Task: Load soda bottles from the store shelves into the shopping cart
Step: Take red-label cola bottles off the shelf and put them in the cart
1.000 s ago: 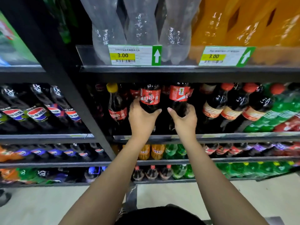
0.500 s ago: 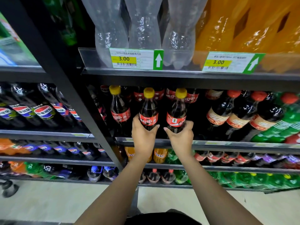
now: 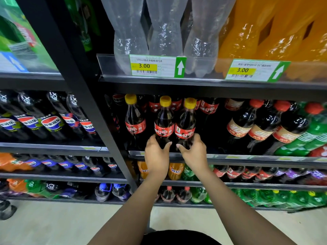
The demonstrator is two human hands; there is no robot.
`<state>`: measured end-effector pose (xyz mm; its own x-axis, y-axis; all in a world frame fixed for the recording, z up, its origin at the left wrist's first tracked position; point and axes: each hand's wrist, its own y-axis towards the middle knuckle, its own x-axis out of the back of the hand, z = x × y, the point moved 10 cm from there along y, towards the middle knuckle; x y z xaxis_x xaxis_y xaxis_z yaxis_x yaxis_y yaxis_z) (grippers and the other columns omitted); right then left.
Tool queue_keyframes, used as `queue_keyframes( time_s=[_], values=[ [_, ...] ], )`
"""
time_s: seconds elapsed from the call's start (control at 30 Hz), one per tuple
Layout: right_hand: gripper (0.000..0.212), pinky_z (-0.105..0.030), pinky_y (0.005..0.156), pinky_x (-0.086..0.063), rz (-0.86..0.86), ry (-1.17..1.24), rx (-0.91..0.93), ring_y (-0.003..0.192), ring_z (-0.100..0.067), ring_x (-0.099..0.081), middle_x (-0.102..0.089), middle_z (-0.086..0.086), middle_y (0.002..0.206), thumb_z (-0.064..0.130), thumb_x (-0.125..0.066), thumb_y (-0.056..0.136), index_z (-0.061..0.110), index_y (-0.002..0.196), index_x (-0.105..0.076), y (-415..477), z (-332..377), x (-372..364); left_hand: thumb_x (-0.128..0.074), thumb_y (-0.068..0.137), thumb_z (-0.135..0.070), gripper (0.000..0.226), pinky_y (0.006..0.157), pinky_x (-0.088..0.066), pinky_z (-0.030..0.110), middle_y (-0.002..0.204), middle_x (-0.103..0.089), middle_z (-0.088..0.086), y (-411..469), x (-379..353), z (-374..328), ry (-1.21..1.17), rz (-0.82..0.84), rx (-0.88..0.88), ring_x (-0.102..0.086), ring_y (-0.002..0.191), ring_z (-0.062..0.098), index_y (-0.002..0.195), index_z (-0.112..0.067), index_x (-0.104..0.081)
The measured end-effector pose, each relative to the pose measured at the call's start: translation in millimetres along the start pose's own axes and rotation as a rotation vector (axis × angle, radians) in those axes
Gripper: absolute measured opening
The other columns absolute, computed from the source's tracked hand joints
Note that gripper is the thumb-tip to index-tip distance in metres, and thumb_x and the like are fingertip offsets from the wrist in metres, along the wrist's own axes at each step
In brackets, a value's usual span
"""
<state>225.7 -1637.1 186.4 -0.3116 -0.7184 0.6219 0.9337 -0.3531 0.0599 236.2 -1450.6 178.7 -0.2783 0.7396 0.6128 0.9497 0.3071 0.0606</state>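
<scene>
Centrally, left hand (image 3: 156, 157) gripped one yellow-capped, red-labelled plastic cola bottle (image 3: 163, 121), right hand (image 3: 194, 152) its twin (image 3: 185, 121), both at the black metal shelf (image 3: 247, 158) front, mid-frame. Cart unseen; seemingly neither loaded yet, carry and drop to do.

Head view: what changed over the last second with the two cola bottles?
The left hand and right hand drew the left cola bottle and right cola bottle forward out of the row, so their yellow caps now show. Both hands kept gripping. The neighbouring yellow-capped bottle stayed on the shelf.
</scene>
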Motion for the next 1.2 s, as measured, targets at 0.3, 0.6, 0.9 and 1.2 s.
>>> queue_keyframes(
  time_s=[0.3, 0.6, 0.9, 1.2],
  values=[
    [0.046, -0.016, 0.054, -0.033, 0.016, -0.023, 0.011, 0.07, -0.015, -0.051, -0.054, -0.004, 0.084, 0.025, -0.077, 0.078, 0.002, 0.105, -0.049, 4.1, 21.5, -20.5, -0.059, 0.089, -0.051, 0.049, 0.069, -0.051, 0.035, 0.099, -0.064, 0.012, 18.2, 14.7, -4.9, 0.414, 0.082, -0.022, -0.065, 0.091, 0.029, 0.104, -0.004, -0.052],
    [0.058, -0.02, 0.074, -0.042, 0.044, 0.059, -0.023, 0.099, -0.024, -0.06, -0.061, -0.009, 0.107, 0.024, -0.078, 0.077, 0.002, 0.122, -0.048, 2.9, 20.1, -26.0, -0.058, 0.088, -0.054, 0.051, 0.067, -0.055, 0.037, 0.091, -0.066, 0.011, 21.5, 13.9, -2.3, 0.425, 0.13, -0.001, -0.066, 0.084, 0.028, 0.099, -0.005, -0.053],
    [0.062, -0.045, 0.112, -0.031, -0.089, -0.16, 0.235, 0.138, -0.033, -0.028, -0.04, -0.019, 0.143, 0.02, -0.067, 0.084, 0.0, 0.136, -0.04, -87.9, 23.0, -33.4, -0.042, 0.094, -0.047, 0.058, 0.1, -0.047, 0.046, 0.127, -0.058, 0.023, -60.5, 34.5, 6.3, 0.45, -0.076, -0.415, -0.053, 0.121, 0.038, 0.125, -0.001, -0.058],
    [0.075, -0.05, 0.093, -0.049, 0.329, -0.687, 0.336, 0.116, -0.039, -0.055, -0.059, -0.02, 0.123, 0.047, -0.078, 0.065, 0.004, 0.122, -0.056, -163.8, -12.6, -127.9, -0.051, 0.083, -0.048, 0.06, 0.096, -0.049, 0.051, 0.126, -0.06, 0.024, -117.8, 43.8, 151.9, 0.738, 0.279, -0.324, -0.057, 0.117, 0.042, 0.124, -0.004, -0.063]
  ],
)
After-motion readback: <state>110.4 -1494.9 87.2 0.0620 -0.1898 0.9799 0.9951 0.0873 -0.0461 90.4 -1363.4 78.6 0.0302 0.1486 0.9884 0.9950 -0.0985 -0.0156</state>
